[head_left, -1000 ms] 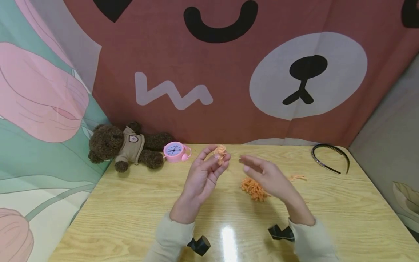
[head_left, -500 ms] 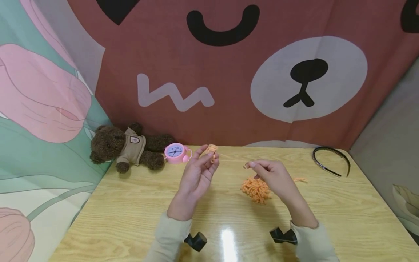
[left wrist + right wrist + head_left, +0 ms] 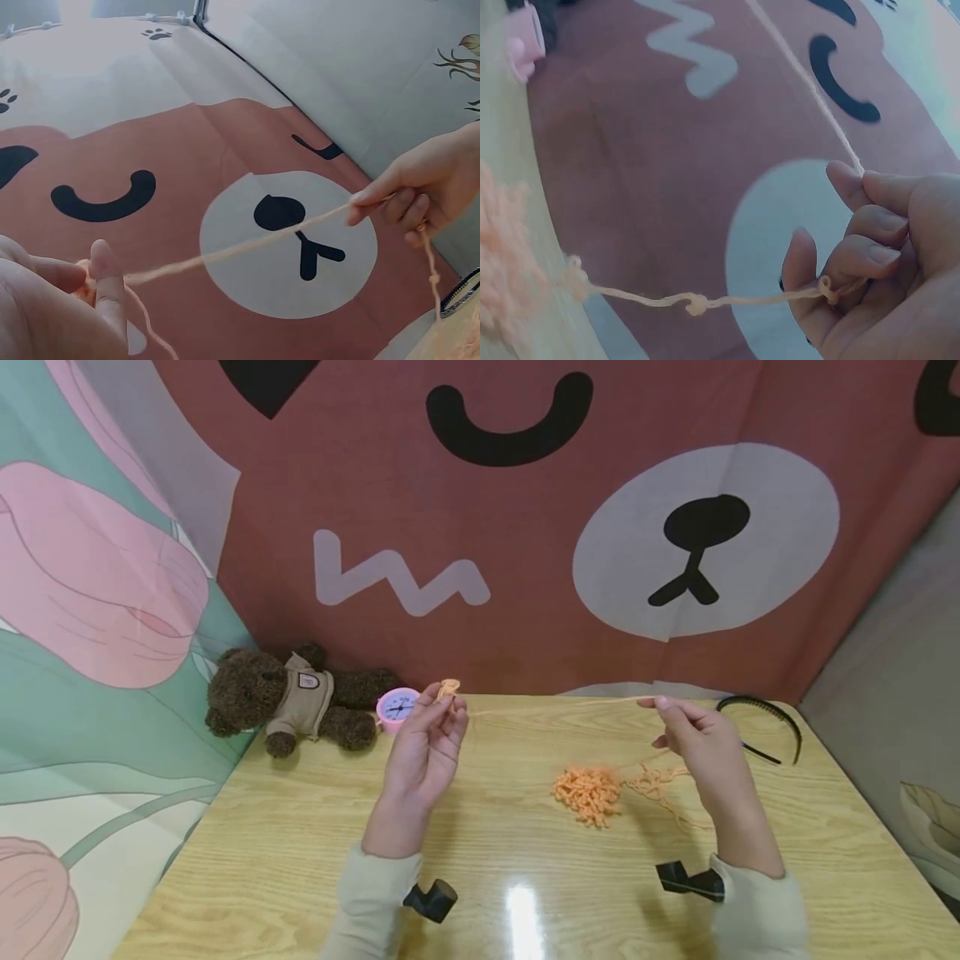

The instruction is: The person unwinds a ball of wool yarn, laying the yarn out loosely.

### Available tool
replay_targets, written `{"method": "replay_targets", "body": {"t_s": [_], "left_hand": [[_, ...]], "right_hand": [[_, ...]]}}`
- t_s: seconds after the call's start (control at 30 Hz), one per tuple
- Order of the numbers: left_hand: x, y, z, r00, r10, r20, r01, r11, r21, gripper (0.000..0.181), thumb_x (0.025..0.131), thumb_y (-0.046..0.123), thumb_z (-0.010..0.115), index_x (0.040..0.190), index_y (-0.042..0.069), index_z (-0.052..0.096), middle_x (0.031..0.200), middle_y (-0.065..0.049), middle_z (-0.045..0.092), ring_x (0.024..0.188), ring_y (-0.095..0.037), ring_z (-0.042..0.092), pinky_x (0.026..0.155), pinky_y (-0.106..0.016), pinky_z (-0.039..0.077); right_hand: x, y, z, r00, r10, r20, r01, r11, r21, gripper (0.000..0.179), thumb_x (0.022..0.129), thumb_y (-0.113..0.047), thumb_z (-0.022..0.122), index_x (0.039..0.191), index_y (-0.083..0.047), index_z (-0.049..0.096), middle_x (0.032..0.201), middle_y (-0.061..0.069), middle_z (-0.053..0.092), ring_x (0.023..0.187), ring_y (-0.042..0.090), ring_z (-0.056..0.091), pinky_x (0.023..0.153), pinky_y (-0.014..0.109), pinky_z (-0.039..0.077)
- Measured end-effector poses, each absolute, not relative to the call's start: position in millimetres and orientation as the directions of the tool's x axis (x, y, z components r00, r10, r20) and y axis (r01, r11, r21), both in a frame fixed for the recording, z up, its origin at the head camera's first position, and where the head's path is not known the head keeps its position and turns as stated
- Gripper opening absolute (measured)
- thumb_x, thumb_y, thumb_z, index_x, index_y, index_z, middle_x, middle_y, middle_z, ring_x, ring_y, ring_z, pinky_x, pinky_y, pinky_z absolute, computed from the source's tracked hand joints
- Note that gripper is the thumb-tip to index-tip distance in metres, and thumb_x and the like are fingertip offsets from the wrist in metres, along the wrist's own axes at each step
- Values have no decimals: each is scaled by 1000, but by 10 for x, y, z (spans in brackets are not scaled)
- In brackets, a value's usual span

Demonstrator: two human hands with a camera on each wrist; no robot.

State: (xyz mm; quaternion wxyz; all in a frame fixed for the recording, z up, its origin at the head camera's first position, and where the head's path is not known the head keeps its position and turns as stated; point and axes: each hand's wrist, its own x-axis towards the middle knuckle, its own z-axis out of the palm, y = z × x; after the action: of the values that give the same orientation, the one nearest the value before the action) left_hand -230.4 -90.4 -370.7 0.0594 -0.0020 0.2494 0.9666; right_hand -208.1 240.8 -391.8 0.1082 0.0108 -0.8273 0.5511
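My left hand point(image 3: 423, 752) pinches a small wound bundle of orange yarn point(image 3: 449, 687) between thumb and fingers, raised over the table. From it a yarn strand point(image 3: 247, 246) runs taut to my right hand point(image 3: 705, 747), which pinches it between thumb and forefinger. In the right wrist view, a knotted tail of yarn point(image 3: 649, 301) passes under the curled fingers of the right hand and leads toward a fluffy heap of orange yarn point(image 3: 587, 794) on the table. Loose yarn point(image 3: 660, 783) lies just right of the heap.
A pink alarm clock point(image 3: 397, 708) stands behind the left hand, next to a brown teddy bear point(image 3: 307, 693) lying on its side. A black headband point(image 3: 780, 718) lies at the back right of the wooden table point(image 3: 300, 852). A printed curtain point(image 3: 525, 552) hangs behind.
Both hands have moved apart, the right one far to the right and up. My right hand has taken hold of the strand, now drawn taut. Loose yarn beside the heap has shifted.
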Motion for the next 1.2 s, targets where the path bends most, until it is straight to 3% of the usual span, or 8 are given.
{"method": "replay_targets", "body": {"t_s": [0.13, 0.2, 0.43, 0.8, 0.93, 1.03, 1.1, 1.2], "left_hand": [[-2313, -935, -3693, -995, 92, -38, -99, -887, 451, 18, 105, -4, 44, 105, 12, 54, 90, -5, 68, 78, -12, 70, 72, -16, 60], [-2315, -951, -3691, -997, 72, -38, -81, -900, 428, 19, 104, -5, 44, 103, 10, 55, 89, -6, 68, 78, -14, 72, 72, -17, 60], [-2328, -1030, -3688, -999, 32, -19, -36, -930, 366, 17, 103, -4, 49, 96, 8, 59, 89, -8, 69, 80, -16, 73, 73, -19, 61], [-2301, -1050, -3687, -997, 44, -68, -70, -894, 442, 23, 107, 13, 45, 94, 18, 63, 78, 3, 65, 71, -10, 62, 65, -21, 54], [-2299, -1027, -3690, -996, 25, -81, -61, -871, 487, 24, 107, 12, 42, 93, 19, 61, 74, 5, 62, 72, -11, 59, 69, -24, 51], [-2287, -979, -3705, -997, 37, -70, -69, -842, 536, 22, 107, 13, 41, 96, 20, 58, 74, 7, 61, 75, -11, 59, 73, -24, 50], [-2268, -932, -3722, -997, 64, -49, -80, -812, 577, 21, 107, 14, 41, 97, 21, 58, 76, 8, 61, 78, -10, 60, 76, -24, 51], [-2232, -843, -3743, -992, 123, -8, -100, -767, 634, 21, 107, 13, 43, 98, 22, 60, 80, 8, 64, 81, -10, 62, 77, -22, 54]], "right_hand": [[-2097, 2567, -3932, -965, 181, 190, -116, 353, -928, 48, 103, -49, 50, 132, -14, 68, 57, -4, 33, 62, 19, 44, 74, 20, 58], [-2104, 2637, -3949, -958, 214, 189, -115, 317, -941, 47, 103, -48, 53, 130, -14, 69, 58, -2, 33, 58, 21, 36, 71, 19, 58], [-2091, 2906, -3984, -931, 329, 157, -147, 56, -988, 41, 98, -40, 64, 125, -10, 72, 67, -3, 38, 61, 16, 35, 64, 17, 57], [-1987, 3291, -3946, -822, 570, -1, -169, -245, -955, 25, 96, -31, 69, 105, -9, 79, 58, -2, 37, 53, 14, 31, 50, 21, 51], [-1993, 3312, -3982, -849, 527, -27, -48, -128, -991, 25, 99, -37, 64, 103, -16, 78, 64, -4, 44, 57, 12, 38, 51, 19, 50], [-2032, 3280, -4033, -906, 424, -19, 105, 181, -978, 37, 104, -44, 52, 121, -18, 72, 81, -2, 60, 68, 10, 50, 59, 19, 51], [-2067, 3230, -4050, -944, 331, -17, 156, 398, -904, 53, 106, -49, 43, 138, -12, 61, 106, 13, 68, 92, 21, 62, 77, 32, 57], [-2111, 3081, -4042, -979, 202, -9, 140, 648, -749, 72, 106, -57, 33, 154, -4, 39, 145, 30, 50, 122, 48, 54, 93, 59, 51]]}}
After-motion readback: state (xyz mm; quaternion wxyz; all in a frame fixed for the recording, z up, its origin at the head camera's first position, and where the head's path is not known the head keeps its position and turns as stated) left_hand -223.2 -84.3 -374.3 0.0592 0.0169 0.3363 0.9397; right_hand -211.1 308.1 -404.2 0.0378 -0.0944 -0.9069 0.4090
